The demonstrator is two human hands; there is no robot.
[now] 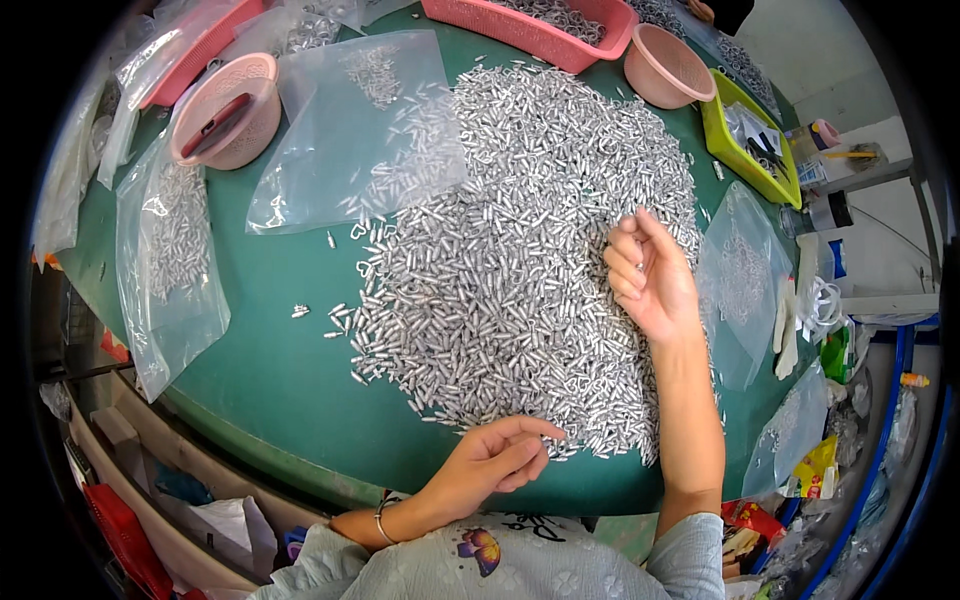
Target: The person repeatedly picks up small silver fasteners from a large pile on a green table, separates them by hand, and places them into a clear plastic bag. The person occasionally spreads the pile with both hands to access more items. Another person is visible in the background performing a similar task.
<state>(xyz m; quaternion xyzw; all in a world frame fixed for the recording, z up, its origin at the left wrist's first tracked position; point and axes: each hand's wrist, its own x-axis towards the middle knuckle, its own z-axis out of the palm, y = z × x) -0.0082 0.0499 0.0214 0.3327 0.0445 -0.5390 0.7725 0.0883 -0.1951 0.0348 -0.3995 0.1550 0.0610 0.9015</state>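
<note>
Pile of silver bullet-shaped metal parts (510, 270) sits mid-table, spread over a green tabletop (270, 370); some heart-shaped metal pieces mixed in, a few strays off the left edge. Right hand (652, 275) over the right side of the pile, palm partly up, fingers loosely curled, narrow gap to the thumb; cannot tell whether a part is in the fingers. Right forearm overlaps the pile's right edge. Left hand (497, 458) at the near edge, index finger stretched toward the parts, other fingers bent under; fingertip at or touching the edge parts, cannot tell which, nor whether anything is pinched. Metal bracelet (382, 525) on the left wrist. Person wears a pale grey-green top with a butterfly print (480, 550).

Clear plastic bag (300, 170) overlaps the pile's upper left, similar parts showing through. Second clear bag (200, 325) with parts, far left. Round pink basket (230, 160) above it, red-and-black object inside, kind unclear. Top: rectangular pink basket (530, 45) with metal pieces; pink bowl (650, 88) just right of it. Yellow-green tray (738, 160) at upper right, black-handled tool inside. Another clear bag (740, 340) with small pieces lies right of the right forearm.
</note>
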